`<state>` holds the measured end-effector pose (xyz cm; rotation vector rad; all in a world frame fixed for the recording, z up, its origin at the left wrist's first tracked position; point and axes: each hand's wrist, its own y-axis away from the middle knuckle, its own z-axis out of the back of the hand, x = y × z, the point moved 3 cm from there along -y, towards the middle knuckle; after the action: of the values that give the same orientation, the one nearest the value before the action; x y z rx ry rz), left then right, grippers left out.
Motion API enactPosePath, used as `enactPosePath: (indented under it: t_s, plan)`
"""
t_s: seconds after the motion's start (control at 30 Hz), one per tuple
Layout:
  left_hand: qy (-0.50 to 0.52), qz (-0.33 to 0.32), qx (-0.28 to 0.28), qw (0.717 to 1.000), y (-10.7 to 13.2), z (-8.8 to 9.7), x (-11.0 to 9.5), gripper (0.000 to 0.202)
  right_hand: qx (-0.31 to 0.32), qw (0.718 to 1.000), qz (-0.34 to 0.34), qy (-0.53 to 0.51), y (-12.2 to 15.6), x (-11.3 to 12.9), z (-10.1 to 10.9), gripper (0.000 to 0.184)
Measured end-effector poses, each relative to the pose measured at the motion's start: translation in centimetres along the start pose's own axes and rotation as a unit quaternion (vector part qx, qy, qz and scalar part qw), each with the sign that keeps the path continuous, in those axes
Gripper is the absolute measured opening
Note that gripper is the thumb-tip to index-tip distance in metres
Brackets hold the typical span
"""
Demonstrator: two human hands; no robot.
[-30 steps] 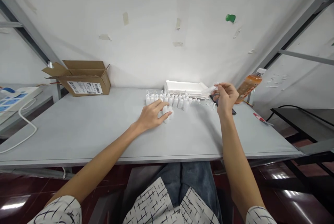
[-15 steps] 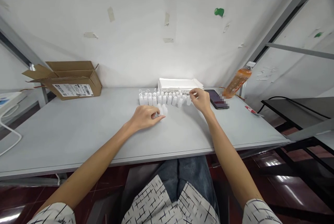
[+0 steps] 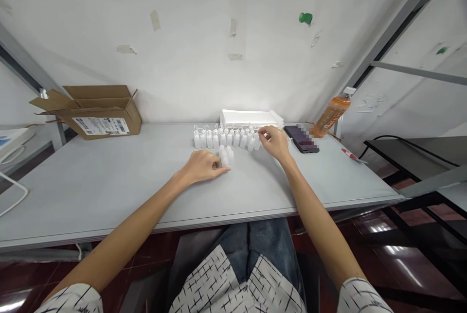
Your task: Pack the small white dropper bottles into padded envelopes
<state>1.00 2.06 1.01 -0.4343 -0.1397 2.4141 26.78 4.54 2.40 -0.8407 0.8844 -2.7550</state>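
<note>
My right hand is closed, its fingertips pinched at the top of a small white squeeze bottle. That bottle stands at the right end of a group of similar small white bottles, several with looped cap straps, upright in close rows. Lower down, my left hand rests on the table with thumb stretched out and fingers loosely curled, apart from the thumb. Beside its fingertips is a tight cluster of small translucent white pieces, whose exact kind I cannot make out. Part of a white loop shows behind my right hand.
A white stack lies against the wall behind the bottles. To the right are a phone and an orange drink bottle. An open cardboard box stands at the back left of the grey table.
My right hand has moved a little left with the small bottle, bringing it against the group. My left hand has drawn slightly down, showing more of the translucent cluster.
</note>
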Motion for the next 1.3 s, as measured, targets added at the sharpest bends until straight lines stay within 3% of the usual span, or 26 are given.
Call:
enactPosePath:
  t_s: [0.43, 0.57, 0.73, 0.87, 1.03, 1.17, 1.3]
  plan:
    - [-0.025, 0.021, 0.002, 0.999, 0.0, -0.1, -0.1, 0.047, -0.025, 1.000, 0.014, -0.002, 0.1, 0.1, 0.2, 0.017]
    - [-0.031, 0.016, -0.006, 0.999, 0.0, -0.2, 0.0, 0.041, -0.084, 0.996, 0.010, -0.032, -0.1, -0.3, 0.9, 0.031]
    - [-0.031, 0.023, -0.017, 0.999, -0.1, -0.3, 0.2, 0.043, -0.203, 0.973, -0.102, -0.038, -0.3, -3.2, 3.1, 0.046]
    - [-0.025, 0.050, -0.058, 0.997, -0.3, -0.5, 0.4, 0.053, -0.221, 0.960, -0.168, -0.039, -0.3, -5.7, 4.2, 0.049]
    - [-0.035, 0.076, -0.080, 0.993, -0.5, -1.4, 0.2, 0.052, -0.236, 0.948, -0.210, -0.028, 0.0, -7.0, 5.0, 0.048]
    - [-0.044, 0.085, -0.059, 0.994, -0.6, -1.8, 0.0, 0.044, -0.221, 0.945, -0.242, 0.012, 0.3, -7.3, 5.0, 0.036]
    - [-0.037, 0.069, -0.059, 0.995, -0.4, -1.5, -0.2, 0.039, -0.101, 0.947, -0.279, 0.121, 0.4, -8.2, 4.0, 0.018]
